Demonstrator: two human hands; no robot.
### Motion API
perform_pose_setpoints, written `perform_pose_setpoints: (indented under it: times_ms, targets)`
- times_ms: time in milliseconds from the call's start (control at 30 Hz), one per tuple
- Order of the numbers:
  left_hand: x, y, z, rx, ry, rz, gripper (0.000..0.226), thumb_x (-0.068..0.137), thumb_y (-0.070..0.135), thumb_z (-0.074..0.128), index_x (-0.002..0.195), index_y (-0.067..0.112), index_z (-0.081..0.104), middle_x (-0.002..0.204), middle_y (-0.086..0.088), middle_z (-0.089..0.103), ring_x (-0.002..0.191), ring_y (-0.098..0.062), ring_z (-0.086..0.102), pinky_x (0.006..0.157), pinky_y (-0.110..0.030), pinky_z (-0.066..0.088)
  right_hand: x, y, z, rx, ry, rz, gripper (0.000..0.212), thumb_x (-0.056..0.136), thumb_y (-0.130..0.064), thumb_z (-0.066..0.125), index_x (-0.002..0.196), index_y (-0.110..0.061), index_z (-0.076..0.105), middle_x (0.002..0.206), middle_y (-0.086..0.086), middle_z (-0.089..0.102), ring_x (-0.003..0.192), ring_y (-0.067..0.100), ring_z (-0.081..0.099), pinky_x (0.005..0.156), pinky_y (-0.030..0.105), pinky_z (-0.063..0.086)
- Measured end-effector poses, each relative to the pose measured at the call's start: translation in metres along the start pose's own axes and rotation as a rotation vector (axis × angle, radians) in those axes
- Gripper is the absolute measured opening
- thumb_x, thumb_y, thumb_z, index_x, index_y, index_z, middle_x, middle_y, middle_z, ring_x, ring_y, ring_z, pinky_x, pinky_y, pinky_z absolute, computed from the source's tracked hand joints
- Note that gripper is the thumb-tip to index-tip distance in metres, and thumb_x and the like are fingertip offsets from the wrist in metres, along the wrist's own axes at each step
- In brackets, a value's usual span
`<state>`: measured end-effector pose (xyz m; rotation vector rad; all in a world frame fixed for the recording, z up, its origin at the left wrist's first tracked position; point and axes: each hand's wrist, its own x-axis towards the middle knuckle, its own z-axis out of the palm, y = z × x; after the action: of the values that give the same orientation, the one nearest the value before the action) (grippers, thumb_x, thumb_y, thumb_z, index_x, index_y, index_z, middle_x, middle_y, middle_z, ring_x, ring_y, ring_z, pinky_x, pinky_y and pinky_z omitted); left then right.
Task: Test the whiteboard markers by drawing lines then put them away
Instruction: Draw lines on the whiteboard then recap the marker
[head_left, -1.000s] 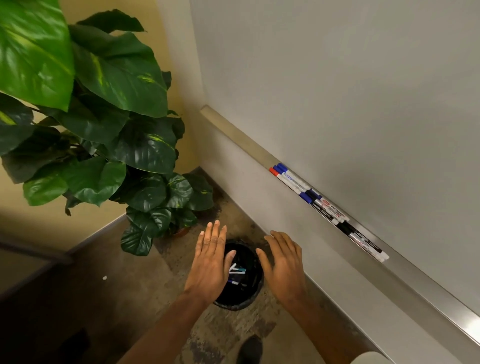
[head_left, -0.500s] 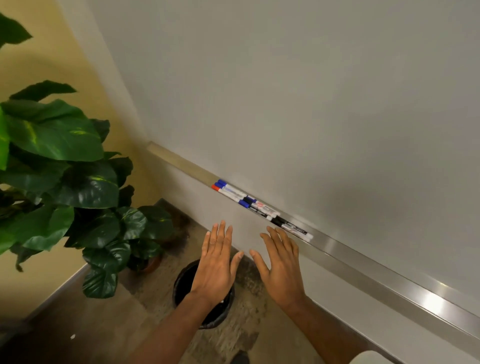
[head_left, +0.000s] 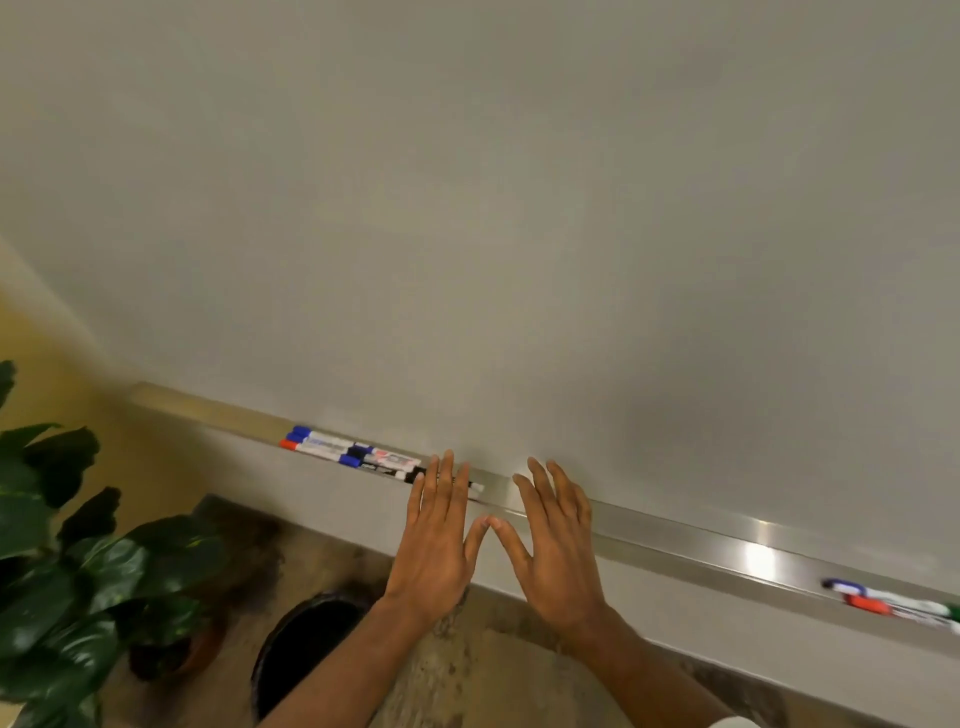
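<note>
Right, whiteboard (head_left: 519, 234) fills everything above my fingertips, no lines on it. Metal tray (head_left: 675, 540) runs along its bottom edge, just behind my fingers. Leafy plant (head_left: 62, 571) sits far to their left, black bin (head_left: 306, 644) below my left wrist. Left hand (head_left: 436, 545) and right hand (head_left: 556, 551) are both flat, fingers straight and spread, holding nothing, thumb tips almost meeting. Markers (head_left: 358, 454) lie in the tray just left of my left fingertips, which overlap the last black one; contact unclear. More markers (head_left: 893, 605) lie in the tray far to the right.
</note>
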<state>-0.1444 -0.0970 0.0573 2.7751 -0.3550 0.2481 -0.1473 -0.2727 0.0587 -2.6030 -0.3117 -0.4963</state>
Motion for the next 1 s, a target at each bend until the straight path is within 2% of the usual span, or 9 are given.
perform_pose_setpoints:
  times_ms: [300, 433, 600, 733, 900, 1000]
  targets:
    - [0.035, 0.097, 0.052, -0.034, -0.074, 0.168, 0.073, 0.107, 0.062, 0.016, 0.164, 0.019, -0.001, 0.172, -0.003, -0.011, 0.158, -0.019, -0.013, 0.126, -0.039, -0.004, -0.043, 0.101, -0.054, -0.133, 0.052, 0.198, 0.064, 0.100, -0.062, 0.037, 0.150, -0.021, 0.040, 0.163, 0.000, 0.025, 0.152, 0.021, 0.015, 0.122, 0.042, 0.010]
    - [0.045, 0.143, 0.080, -0.028, -0.141, 0.255, 0.072, 0.108, 0.060, 0.017, 0.164, 0.016, 0.007, 0.172, -0.007, -0.002, 0.159, -0.022, -0.006, 0.125, -0.044, 0.005, -0.070, 0.153, -0.077, -0.218, 0.057, 0.286, 0.064, 0.100, -0.062, 0.035, 0.148, -0.021, 0.043, 0.162, 0.002, 0.027, 0.151, 0.023, 0.019, 0.119, 0.046, 0.017]
    - [0.050, 0.196, 0.105, -0.056, -0.190, 0.282, 0.075, 0.103, 0.065, 0.006, 0.163, 0.020, 0.004, 0.171, -0.001, -0.011, 0.157, -0.016, -0.017, 0.126, -0.038, -0.004, -0.103, 0.209, -0.105, -0.265, 0.088, 0.364, 0.065, 0.100, -0.061, 0.033, 0.149, -0.019, 0.040, 0.162, 0.005, 0.027, 0.151, 0.026, 0.020, 0.119, 0.050, 0.018]
    - [0.054, 0.229, 0.122, -0.077, -0.206, 0.325, 0.073, 0.105, 0.064, 0.011, 0.163, 0.020, 0.005, 0.172, -0.002, -0.005, 0.157, -0.016, -0.014, 0.125, -0.038, -0.003, -0.126, 0.250, -0.125, -0.303, 0.115, 0.427, 0.060, 0.099, -0.055, 0.043, 0.147, -0.018, 0.044, 0.160, 0.005, 0.032, 0.151, 0.025, 0.020, 0.121, 0.046, 0.015]
    - [0.055, 0.257, 0.144, -0.098, -0.236, 0.364, 0.072, 0.105, 0.063, 0.009, 0.163, 0.021, 0.005, 0.172, -0.001, -0.006, 0.157, -0.015, -0.014, 0.126, -0.038, -0.002, -0.145, 0.304, -0.138, -0.317, 0.076, 0.573, 0.042, 0.102, -0.033, 0.045, 0.141, -0.018, 0.049, 0.153, 0.006, 0.044, 0.144, 0.027, 0.033, 0.115, 0.047, 0.030]
    - [0.056, 0.267, 0.154, -0.094, -0.251, 0.371, 0.071, 0.105, 0.061, 0.011, 0.163, 0.020, 0.003, 0.171, 0.001, -0.010, 0.156, -0.013, -0.018, 0.126, -0.038, -0.004, -0.146, 0.333, -0.137, -0.346, 0.037, 0.637, 0.040, 0.097, -0.017, 0.059, 0.136, -0.015, 0.055, 0.144, 0.007, 0.055, 0.137, 0.029, 0.045, 0.111, 0.046, 0.037]
